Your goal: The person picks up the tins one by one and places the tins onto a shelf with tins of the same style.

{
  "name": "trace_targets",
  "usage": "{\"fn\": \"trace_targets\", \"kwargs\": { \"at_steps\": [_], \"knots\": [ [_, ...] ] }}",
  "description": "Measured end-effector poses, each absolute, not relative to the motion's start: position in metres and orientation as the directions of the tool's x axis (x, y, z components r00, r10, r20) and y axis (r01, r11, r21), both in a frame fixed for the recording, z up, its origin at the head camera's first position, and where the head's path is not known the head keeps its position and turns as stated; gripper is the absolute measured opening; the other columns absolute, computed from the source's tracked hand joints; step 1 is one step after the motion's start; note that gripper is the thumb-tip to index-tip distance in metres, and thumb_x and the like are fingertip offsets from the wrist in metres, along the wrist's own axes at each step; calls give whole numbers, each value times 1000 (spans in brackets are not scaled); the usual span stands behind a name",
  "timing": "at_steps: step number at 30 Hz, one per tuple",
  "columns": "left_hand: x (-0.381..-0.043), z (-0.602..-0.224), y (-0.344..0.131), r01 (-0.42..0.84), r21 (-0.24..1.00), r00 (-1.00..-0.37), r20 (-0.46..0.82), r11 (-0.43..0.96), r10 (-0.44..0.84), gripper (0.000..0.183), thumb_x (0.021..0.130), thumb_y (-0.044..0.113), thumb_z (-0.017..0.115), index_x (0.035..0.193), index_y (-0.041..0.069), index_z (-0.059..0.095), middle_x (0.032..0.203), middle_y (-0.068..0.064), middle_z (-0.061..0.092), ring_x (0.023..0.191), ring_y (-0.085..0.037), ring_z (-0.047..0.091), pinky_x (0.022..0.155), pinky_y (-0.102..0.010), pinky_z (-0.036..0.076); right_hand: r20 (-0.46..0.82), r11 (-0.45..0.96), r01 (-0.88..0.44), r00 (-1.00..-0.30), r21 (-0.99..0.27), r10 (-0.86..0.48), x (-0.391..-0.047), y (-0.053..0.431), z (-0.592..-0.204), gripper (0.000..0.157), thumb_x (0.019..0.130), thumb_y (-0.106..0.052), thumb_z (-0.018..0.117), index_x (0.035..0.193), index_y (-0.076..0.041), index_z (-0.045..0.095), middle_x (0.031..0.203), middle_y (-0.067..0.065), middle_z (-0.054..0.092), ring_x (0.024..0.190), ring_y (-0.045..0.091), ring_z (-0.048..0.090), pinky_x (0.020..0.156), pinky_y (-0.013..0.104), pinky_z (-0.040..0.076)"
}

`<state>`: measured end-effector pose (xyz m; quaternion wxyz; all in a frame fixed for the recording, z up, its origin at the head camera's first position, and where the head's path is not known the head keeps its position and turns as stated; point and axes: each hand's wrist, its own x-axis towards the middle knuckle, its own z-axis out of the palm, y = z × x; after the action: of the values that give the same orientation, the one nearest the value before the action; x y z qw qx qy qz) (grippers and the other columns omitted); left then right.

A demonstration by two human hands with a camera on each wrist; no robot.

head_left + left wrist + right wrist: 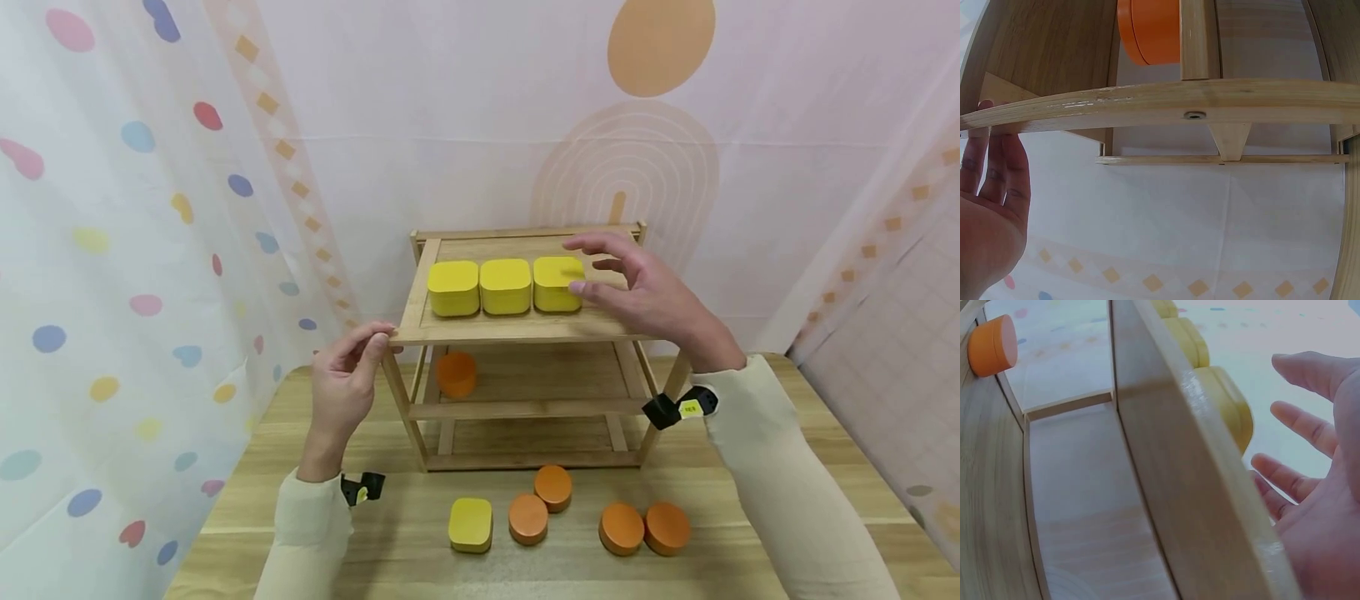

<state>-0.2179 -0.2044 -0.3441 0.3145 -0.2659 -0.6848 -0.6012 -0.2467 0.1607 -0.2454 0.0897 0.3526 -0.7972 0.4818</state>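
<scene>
"So, where's the row of yellow boxes [506,296]?"
"Three abreast on the top shelf [491,249] of the wooden rack [525,409], near its front edge, shelf stretching behind them."
"And the fingers?"
"Right hand [641,287]: spread, released, just beside the rightmost box [552,292]. Left hand [347,379]: pinching the rack's front left corner."
"Beneath?"
"Wooden tabletop [412,542]; patterned cloth [420,100] hangs behind."

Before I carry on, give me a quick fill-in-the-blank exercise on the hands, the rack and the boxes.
1. The top shelf holds ____ square yellow boxes in a row.
2. The person's ____ hand holds the front corner of the rack.
3. The round box on the middle shelf is coloured ____.
4. On the table stand ____ round orange boxes.

Missing words: three; left; orange; four.
</scene>
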Motion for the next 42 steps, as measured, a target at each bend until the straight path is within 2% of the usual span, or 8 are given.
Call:
{"fn": "trace_targets", "kwargs": {
  "at_steps": [9,14,21,29,36,42],
  "knots": [
    [-218,-343,-204,739,665,-668,744,111,-12,14,96,-7,58,105,-14,66,99,5,73,80,-9,70,74,-17,55,501,277,-672,-714,-686,-489,-237,165,-241,43,94,-3,64,136,-7,54,143,8,48,134,27,42,110,49,34],
    [-218,-341,-204,744,662,-664,747,88,-12,14,95,-8,58,105,-14,66,97,4,74,79,-10,71,75,-16,54,520,268,-687,-702,-676,-487,-232,167,-241,43,94,-1,64,136,-5,54,141,8,50,133,23,43,109,43,34],
    [-218,-343,-206,746,661,-662,749,77,-18,14,95,-10,57,105,-15,66,98,3,74,78,-9,70,76,-16,54,539,269,-714,-677,-647,-501,-221,170,-244,43,93,0,64,134,2,52,142,10,49,132,20,43,110,50,31],
    [-219,-344,-206,744,661,-664,748,104,-6,14,95,-8,57,105,-14,66,98,5,73,78,-8,70,76,-17,55,569,256,-747,-643,-613,-514,-207,175,-245,43,93,3,63,135,-1,53,142,8,47,131,15,43,110,34,33],
    [-219,-344,-207,745,660,-662,749,100,-14,14,95,-8,58,105,-14,66,95,5,74,78,-10,70,74,-17,54,584,200,-755,-622,-625,-522,-200,172,-247,46,88,11,64,132,6,52,141,7,48,132,19,43,112,32,32],
    [-218,-343,-208,742,663,-665,747,93,-16,15,96,-8,57,105,-14,66,95,4,74,78,-11,71,74,-17,54,614,156,-779,-585,-608,-530,-192,170,-249,47,85,15,64,129,1,56,140,20,47,135,23,41,111,32,33]
  ]
}}
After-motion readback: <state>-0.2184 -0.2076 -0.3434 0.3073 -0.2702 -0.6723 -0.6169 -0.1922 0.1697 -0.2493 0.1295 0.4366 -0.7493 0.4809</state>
